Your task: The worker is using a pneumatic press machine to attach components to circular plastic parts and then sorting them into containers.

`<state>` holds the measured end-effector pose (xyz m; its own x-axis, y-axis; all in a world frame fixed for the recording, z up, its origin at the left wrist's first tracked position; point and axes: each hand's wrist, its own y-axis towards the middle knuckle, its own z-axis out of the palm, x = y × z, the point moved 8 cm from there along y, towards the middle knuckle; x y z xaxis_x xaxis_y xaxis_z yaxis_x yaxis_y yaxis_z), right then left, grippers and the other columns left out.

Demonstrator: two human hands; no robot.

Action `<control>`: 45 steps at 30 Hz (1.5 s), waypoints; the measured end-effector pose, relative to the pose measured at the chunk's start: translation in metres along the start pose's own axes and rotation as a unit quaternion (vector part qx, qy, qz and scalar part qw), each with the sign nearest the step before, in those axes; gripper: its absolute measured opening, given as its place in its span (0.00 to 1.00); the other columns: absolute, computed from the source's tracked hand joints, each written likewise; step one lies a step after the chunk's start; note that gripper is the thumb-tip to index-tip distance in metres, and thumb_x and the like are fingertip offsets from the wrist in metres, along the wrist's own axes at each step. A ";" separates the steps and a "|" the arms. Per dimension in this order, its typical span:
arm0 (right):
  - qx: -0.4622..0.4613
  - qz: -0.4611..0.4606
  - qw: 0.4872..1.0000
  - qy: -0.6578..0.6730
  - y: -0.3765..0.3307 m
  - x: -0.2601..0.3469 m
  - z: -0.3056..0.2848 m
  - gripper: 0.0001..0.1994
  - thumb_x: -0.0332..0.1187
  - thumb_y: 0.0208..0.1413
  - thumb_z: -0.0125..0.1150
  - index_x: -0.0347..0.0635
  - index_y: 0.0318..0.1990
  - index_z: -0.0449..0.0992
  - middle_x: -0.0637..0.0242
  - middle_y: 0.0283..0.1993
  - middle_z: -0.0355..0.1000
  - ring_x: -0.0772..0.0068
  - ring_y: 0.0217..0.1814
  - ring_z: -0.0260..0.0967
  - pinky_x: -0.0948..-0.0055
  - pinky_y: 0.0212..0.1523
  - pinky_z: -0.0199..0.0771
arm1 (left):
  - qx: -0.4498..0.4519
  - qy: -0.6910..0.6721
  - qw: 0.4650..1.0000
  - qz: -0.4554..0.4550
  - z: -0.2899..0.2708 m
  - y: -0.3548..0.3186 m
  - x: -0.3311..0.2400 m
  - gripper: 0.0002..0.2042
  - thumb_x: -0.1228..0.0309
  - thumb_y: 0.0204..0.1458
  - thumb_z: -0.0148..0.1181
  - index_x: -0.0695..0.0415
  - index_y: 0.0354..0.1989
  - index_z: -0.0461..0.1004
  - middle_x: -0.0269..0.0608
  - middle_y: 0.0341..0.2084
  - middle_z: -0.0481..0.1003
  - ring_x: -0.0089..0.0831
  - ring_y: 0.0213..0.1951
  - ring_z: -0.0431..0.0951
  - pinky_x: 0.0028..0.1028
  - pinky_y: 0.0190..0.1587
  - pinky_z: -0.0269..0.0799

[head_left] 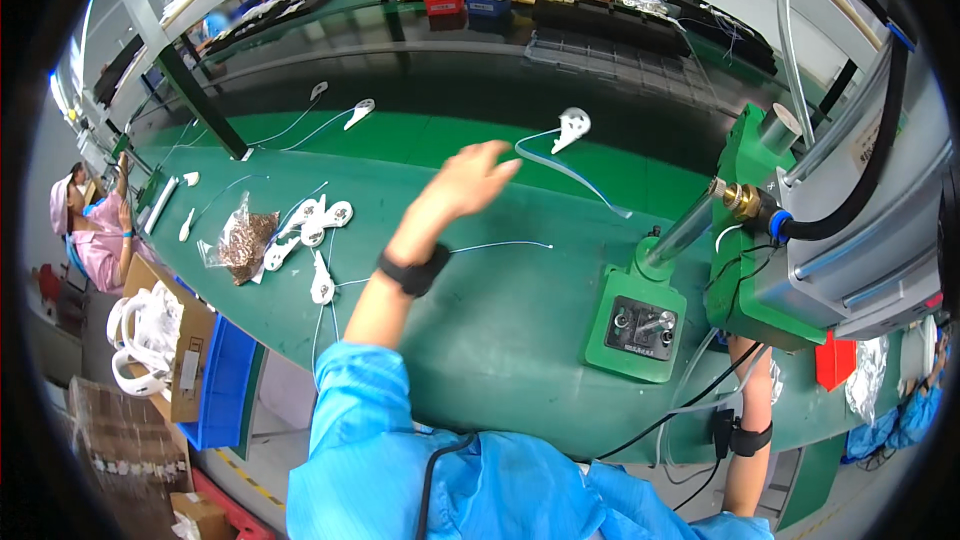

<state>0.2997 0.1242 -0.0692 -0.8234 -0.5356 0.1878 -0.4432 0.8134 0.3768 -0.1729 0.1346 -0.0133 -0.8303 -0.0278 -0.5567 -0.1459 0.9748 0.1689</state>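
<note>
White plastic part with wire (572,127) lies on the green bench (480,320), far of centre, its thin pale lead trailing right and nearer across the mat. It is not held.

Near edge: blue sleeves of the person at the bottom of the view. Right forearm drops below the bench edge at near right, behind the green press fixture (640,325); the right hand itself is hidden, so its grip cannot be told.

Mid bench: left hand (462,183) raised above the mat, black wristband (412,270) on the wrist, fingers spread and loose, holding nothing. Fingertips point far and right, toward the white part; hand and part are near each other but apart, no contact. A thin wire (500,245) runs along the mat just right of the wrist.

Left of the hand: cluster of similar white parts (315,230) with leads, and a clear bag of small brown pieces (243,240) beside them. Farther left and far, two more wired parts lie singly.

Right: grey machine with black hose (850,190) and brass fitting above the fixture.

Far: another person in blue works at a separate table.

Judgement: the step in hand looks like a reach for the single part, pick-up not yet made. The next move would call for closing the fingers on the plastic body rather than the lead, so the wire does not drag or snag.
</note>
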 end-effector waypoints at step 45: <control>-0.124 0.096 0.986 0.064 0.029 0.016 -0.097 0.11 0.22 0.43 0.56 0.31 0.37 0.70 0.46 0.37 0.68 0.44 0.42 0.65 0.61 0.42 0.65 | -0.060 -0.206 0.966 0.144 0.016 -0.118 -0.142 0.29 0.62 0.29 0.74 0.63 0.40 0.69 0.46 0.26 0.76 0.31 0.30 0.79 0.28 0.33 0.75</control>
<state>0.3077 0.1172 0.0325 -0.8243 -0.4155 0.3845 -0.1706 0.8299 0.5312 -0.0290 0.0273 0.0328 -0.5646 0.3554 -0.7449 -0.0228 0.8955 0.4445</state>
